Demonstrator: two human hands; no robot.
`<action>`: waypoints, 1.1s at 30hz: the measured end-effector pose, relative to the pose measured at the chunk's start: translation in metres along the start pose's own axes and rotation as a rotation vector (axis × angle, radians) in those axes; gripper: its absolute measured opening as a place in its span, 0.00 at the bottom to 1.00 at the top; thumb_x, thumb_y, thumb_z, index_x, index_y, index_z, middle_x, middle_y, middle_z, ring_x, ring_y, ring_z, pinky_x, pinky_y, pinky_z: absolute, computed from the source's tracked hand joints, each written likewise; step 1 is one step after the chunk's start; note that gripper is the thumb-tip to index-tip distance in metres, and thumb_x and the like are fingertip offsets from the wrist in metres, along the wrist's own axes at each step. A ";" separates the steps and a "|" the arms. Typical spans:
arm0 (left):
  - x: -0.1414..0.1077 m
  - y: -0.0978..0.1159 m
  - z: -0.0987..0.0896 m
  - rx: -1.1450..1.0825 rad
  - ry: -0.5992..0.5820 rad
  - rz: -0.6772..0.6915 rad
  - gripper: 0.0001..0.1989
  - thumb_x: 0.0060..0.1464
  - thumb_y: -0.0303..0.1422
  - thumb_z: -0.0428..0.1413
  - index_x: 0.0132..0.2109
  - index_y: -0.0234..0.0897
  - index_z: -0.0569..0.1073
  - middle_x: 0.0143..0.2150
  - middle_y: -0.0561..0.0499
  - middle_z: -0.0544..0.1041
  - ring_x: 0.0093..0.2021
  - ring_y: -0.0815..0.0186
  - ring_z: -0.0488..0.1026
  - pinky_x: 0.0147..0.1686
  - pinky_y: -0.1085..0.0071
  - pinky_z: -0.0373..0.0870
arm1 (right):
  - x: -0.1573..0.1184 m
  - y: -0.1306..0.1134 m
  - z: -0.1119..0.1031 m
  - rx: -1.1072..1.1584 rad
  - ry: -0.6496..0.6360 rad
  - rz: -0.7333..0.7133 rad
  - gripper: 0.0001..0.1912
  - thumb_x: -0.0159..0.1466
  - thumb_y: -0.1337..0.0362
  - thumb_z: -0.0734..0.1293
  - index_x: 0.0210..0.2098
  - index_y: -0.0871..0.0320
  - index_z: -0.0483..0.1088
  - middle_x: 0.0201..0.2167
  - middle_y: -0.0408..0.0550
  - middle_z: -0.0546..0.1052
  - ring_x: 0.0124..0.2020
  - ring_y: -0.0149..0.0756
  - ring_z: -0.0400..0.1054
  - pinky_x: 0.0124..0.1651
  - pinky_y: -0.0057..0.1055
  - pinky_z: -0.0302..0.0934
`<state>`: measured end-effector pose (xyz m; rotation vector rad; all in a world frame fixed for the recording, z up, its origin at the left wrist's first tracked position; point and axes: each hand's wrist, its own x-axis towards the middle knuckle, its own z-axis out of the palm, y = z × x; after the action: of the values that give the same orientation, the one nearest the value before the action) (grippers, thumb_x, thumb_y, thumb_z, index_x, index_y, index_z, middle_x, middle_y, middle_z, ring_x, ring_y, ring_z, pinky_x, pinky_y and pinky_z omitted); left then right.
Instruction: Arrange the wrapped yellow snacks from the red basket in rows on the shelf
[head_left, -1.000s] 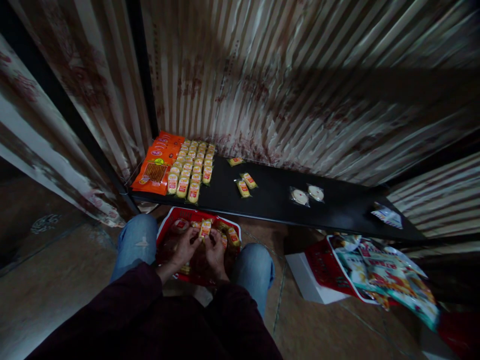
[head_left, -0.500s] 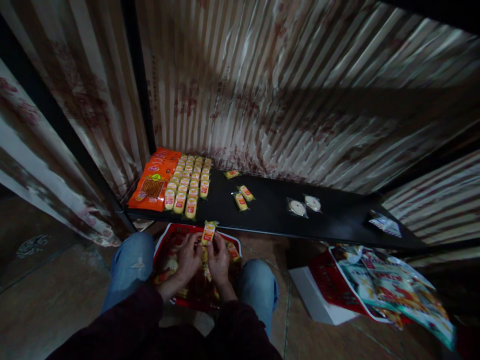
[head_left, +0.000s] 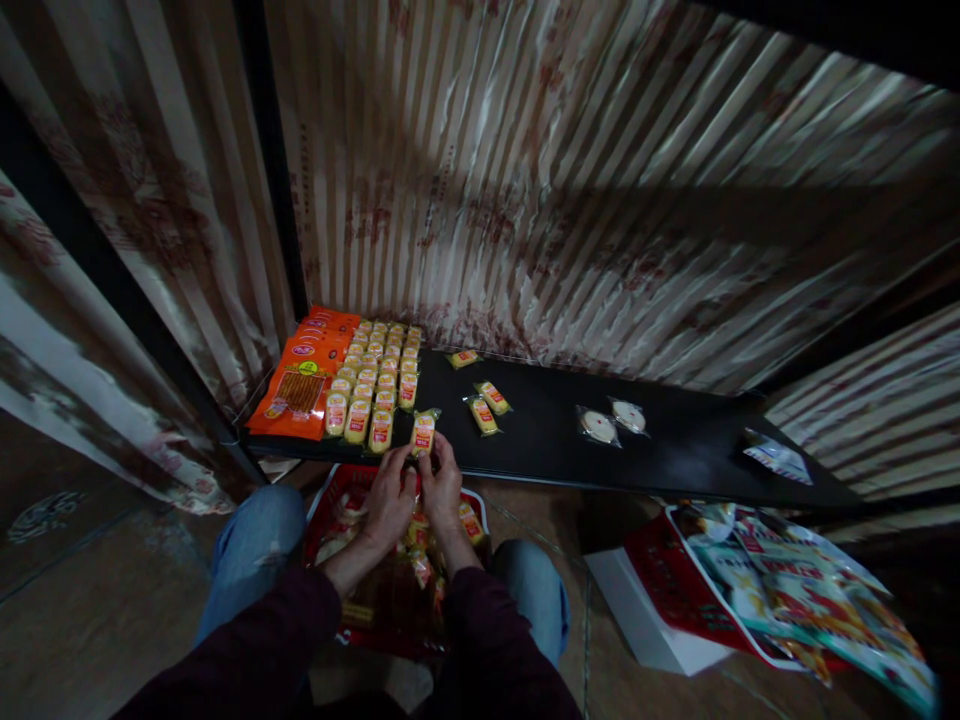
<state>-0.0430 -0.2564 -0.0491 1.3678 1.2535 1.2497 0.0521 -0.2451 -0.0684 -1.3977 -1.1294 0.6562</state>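
Between the fingertips of my left hand point(head_left: 391, 497) and my right hand point(head_left: 442, 487) is a small wrapped snack cake point(head_left: 424, 431), yellow with a red-and-white label. Both hands are closed on its lower end, at the front edge of the black shelf point(head_left: 540, 440). Just left of it stand tight rows of matching snack cakes point(head_left: 381, 430). Orange snack bags point(head_left: 300, 385) lie beyond those rows at the left end. Below my hands, a red basket point(head_left: 319, 510) between my knees holds more wrapped snacks, partly hidden by my forearms.
Loose snack cakes point(head_left: 481, 414) lie mid-shelf. Farther right are two round white packets point(head_left: 598, 427) and a blue-and-white packet point(head_left: 778, 457). A second red basket point(head_left: 652, 565) with large snack bags point(head_left: 802, 570) leans on a white box point(head_left: 652, 620). Black posts point(head_left: 271, 150) and a striped curtain point(head_left: 480, 180) enclose the shelf.
Both hands have moved forward with the snack cake, from above the basket to the shelf's front edge beside the rows. The view has shifted slightly.
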 end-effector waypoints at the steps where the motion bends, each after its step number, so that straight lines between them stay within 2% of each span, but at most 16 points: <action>1: 0.002 0.000 0.002 0.023 -0.004 0.013 0.18 0.50 0.24 0.50 0.49 0.38 0.71 0.52 0.46 0.70 0.55 0.59 0.65 0.59 0.59 0.56 | 0.005 0.000 0.002 -0.014 0.001 -0.008 0.19 0.60 0.61 0.62 0.51 0.57 0.65 0.47 0.51 0.73 0.48 0.38 0.68 0.53 0.36 0.60; 7: 0.015 -0.008 0.008 0.160 -0.021 0.074 0.20 0.56 0.31 0.45 0.55 0.34 0.65 0.60 0.41 0.64 0.61 0.60 0.59 0.61 0.57 0.54 | 0.027 0.009 0.015 -0.056 -0.007 -0.011 0.22 0.60 0.61 0.61 0.53 0.59 0.62 0.47 0.52 0.74 0.45 0.36 0.70 0.50 0.34 0.63; 11: 0.025 -0.011 0.012 0.171 -0.046 0.098 0.22 0.59 0.35 0.42 0.59 0.36 0.62 0.63 0.44 0.62 0.64 0.61 0.55 0.63 0.57 0.52 | 0.036 0.012 0.020 -0.090 -0.005 0.030 0.23 0.59 0.62 0.60 0.55 0.56 0.60 0.45 0.50 0.76 0.42 0.36 0.71 0.47 0.34 0.64; 18: 0.037 -0.014 0.019 0.219 -0.074 0.065 0.26 0.59 0.37 0.42 0.62 0.34 0.59 0.65 0.44 0.58 0.66 0.59 0.51 0.65 0.58 0.49 | 0.047 0.009 0.024 -0.127 -0.021 0.065 0.25 0.56 0.66 0.59 0.54 0.57 0.62 0.47 0.49 0.74 0.45 0.35 0.69 0.51 0.33 0.61; 22: 0.042 -0.015 0.021 0.223 -0.072 0.105 0.25 0.60 0.38 0.41 0.62 0.37 0.58 0.65 0.47 0.59 0.66 0.61 0.50 0.65 0.59 0.48 | 0.053 0.014 0.026 -0.149 -0.045 0.041 0.25 0.57 0.68 0.57 0.54 0.56 0.62 0.48 0.48 0.73 0.46 0.34 0.68 0.52 0.33 0.60; 26: 0.043 -0.012 0.022 0.229 -0.071 0.144 0.25 0.59 0.37 0.41 0.63 0.36 0.58 0.64 0.47 0.59 0.67 0.60 0.48 0.65 0.58 0.47 | 0.057 0.022 0.029 -0.181 -0.078 -0.026 0.23 0.58 0.68 0.56 0.53 0.56 0.63 0.49 0.48 0.73 0.48 0.33 0.66 0.54 0.32 0.58; 29: 0.041 -0.008 0.022 0.230 -0.091 0.162 0.25 0.60 0.37 0.40 0.62 0.37 0.60 0.63 0.47 0.61 0.66 0.60 0.50 0.64 0.60 0.50 | 0.057 0.027 0.030 -0.243 -0.074 -0.046 0.23 0.58 0.68 0.55 0.53 0.58 0.64 0.50 0.49 0.72 0.50 0.35 0.65 0.56 0.34 0.57; 33: 0.038 -0.004 0.019 0.236 -0.107 0.180 0.24 0.59 0.38 0.40 0.62 0.40 0.60 0.63 0.49 0.62 0.66 0.60 0.51 0.64 0.56 0.52 | 0.059 0.032 0.030 -0.270 -0.082 -0.061 0.23 0.59 0.67 0.54 0.53 0.59 0.64 0.50 0.51 0.71 0.51 0.36 0.64 0.57 0.35 0.55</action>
<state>-0.0248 -0.2173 -0.0511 1.7272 1.2550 1.1589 0.0557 -0.1753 -0.0912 -1.5683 -1.3593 0.5357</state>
